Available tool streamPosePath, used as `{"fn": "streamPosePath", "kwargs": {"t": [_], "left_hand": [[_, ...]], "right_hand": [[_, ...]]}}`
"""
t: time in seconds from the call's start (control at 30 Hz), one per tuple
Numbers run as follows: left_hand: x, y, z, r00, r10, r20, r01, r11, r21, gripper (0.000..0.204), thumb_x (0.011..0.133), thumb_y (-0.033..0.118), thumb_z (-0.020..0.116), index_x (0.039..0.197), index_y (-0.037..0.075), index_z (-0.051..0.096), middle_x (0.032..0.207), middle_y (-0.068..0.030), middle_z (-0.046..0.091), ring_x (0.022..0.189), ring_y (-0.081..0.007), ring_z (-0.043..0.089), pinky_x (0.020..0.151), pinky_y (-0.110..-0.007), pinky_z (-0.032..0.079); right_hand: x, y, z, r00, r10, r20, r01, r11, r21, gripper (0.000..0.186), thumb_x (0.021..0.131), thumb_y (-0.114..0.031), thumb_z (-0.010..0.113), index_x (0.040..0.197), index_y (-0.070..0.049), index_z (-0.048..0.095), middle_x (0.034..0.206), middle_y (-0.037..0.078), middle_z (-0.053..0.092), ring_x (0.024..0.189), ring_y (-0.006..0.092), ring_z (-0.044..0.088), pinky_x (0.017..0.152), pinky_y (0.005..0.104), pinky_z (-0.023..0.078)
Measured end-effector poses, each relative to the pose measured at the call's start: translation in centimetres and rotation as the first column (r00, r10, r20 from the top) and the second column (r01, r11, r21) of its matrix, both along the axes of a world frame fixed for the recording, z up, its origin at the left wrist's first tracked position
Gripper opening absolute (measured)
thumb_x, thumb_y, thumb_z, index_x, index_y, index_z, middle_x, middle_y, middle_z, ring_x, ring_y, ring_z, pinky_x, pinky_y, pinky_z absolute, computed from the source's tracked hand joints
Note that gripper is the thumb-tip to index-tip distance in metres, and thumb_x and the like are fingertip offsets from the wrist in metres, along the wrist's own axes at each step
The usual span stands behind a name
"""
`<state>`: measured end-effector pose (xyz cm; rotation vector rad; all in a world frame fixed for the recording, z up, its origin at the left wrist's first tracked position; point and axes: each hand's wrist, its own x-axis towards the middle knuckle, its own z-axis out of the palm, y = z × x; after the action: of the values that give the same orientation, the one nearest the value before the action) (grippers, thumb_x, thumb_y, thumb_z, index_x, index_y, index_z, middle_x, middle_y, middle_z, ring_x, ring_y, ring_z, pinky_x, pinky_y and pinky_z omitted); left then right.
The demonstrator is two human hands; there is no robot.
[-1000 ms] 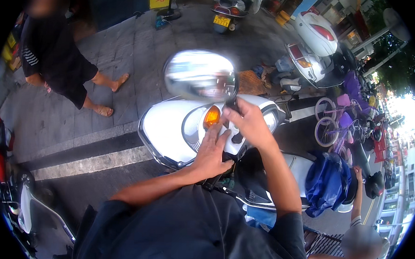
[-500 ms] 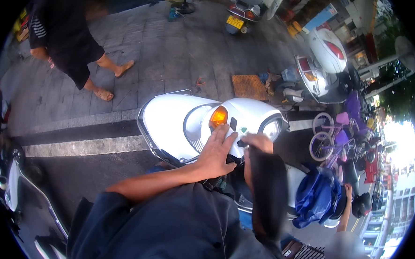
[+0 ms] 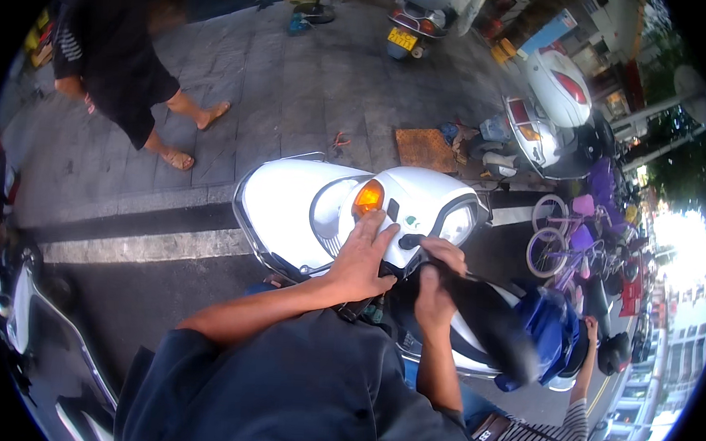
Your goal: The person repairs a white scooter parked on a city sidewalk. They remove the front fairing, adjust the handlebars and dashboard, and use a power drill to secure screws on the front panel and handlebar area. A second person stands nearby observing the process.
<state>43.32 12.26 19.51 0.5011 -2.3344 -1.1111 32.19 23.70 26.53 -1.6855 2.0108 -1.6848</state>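
A white scooter front (image 3: 298,210) with an orange indicator (image 3: 368,197) lies before me. My left hand (image 3: 359,261) rests on its white handlebar cover, fingers apart just below the indicator. My right hand (image 3: 436,301) grips a black mirror (image 3: 491,323), blurred by motion, which slants down to the right from a stem mount (image 3: 410,241) on the cover. Part of that hand’s fingers shows above the mirror; the rest is behind it. Under the mirror, a blue cloth (image 3: 543,318) lies over the scooter’s rear part.
A person (image 3: 113,80) in dark clothes stands on the pavement at upper left; another, in stripes (image 3: 533,437), reaches up at lower right. Parked scooters (image 3: 557,131), pink-purple bicycles (image 3: 560,231) and an orange board (image 3: 425,148) are around. Another vehicle (image 3: 21,307) stands at left.
The mirror has swung from above the indicator, glass showing, down to the right, black side showing. My right hand moved down with it. My left hand stays on the cover.
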Motion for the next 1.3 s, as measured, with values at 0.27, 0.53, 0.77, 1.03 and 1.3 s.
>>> {"fn": "streamPosePath", "kwargs": {"t": [0.27,0.53,0.77,1.03,1.3], "left_hand": [[0.3,-1.1,1.0,1.000,-0.004,-0.003,0.004,0.998,-0.063,0.088,0.068,0.021,0.082,0.143,0.002,0.039,0.148,-0.0314,0.030,0.139,-0.0499,0.029,0.114,-0.053,0.030],[-0.5,-0.2,-2.8,0.990,0.033,-0.135,-0.041,0.998,-0.054,0.089,0.069,0.023,0.081,0.145,0.001,0.038,0.152,-0.0324,0.026,0.144,-0.0494,0.024,0.117,-0.052,0.027],[0.1,-0.7,0.5,1.000,-0.001,0.004,0.001,1.000,-0.015,0.089,0.069,0.023,0.081,0.144,0.001,0.039,0.150,-0.0312,0.028,0.142,-0.0490,0.026,0.117,-0.052,0.028],[0.6,-0.3,0.0,0.999,0.028,-0.035,-0.027,1.000,0.013,0.087,0.069,0.021,0.080,0.143,0.000,0.040,0.150,-0.0327,0.028,0.142,-0.0508,0.024,0.117,-0.052,0.026],[0.2,-0.5,-0.5,0.999,0.032,-0.034,-0.032,0.999,0.016,0.087,0.069,0.022,0.080,0.144,0.003,0.039,0.150,-0.0291,0.029,0.142,-0.0481,0.027,0.117,-0.052,0.028]], "right_hand": [[-8.4,-9.1,2.5,0.344,0.164,0.924,-0.431,0.902,0.001,0.019,0.099,-0.025,0.061,0.102,-0.006,0.058,0.082,0.005,0.063,0.079,0.0207,0.064,0.084,0.0392,0.051],[-1.0,-0.8,0.5,0.908,0.016,-0.418,0.054,0.986,0.155,0.024,0.086,-0.010,0.066,0.108,-0.002,0.061,0.106,0.014,0.067,0.111,0.0337,0.062,0.106,0.0470,0.043],[-10.2,-7.7,1.1,0.329,0.263,0.907,-0.420,0.901,-0.109,0.023,0.095,-0.023,0.065,0.106,-0.004,0.059,0.099,0.010,0.067,0.093,0.0226,0.063,0.088,0.0414,0.049],[1.7,-2.6,5.0,0.927,0.084,-0.366,0.014,0.966,0.258,0.020,0.080,-0.001,0.063,0.100,-0.002,0.062,0.104,0.019,0.066,0.105,0.0367,0.063,0.096,0.0425,0.047],[-11.2,-6.2,0.0,0.298,0.323,0.898,-0.473,0.867,-0.155,0.025,0.099,-0.032,0.061,0.109,-0.010,0.060,0.097,0.006,0.064,0.094,0.0222,0.061,0.088,0.0390,0.048]]}}
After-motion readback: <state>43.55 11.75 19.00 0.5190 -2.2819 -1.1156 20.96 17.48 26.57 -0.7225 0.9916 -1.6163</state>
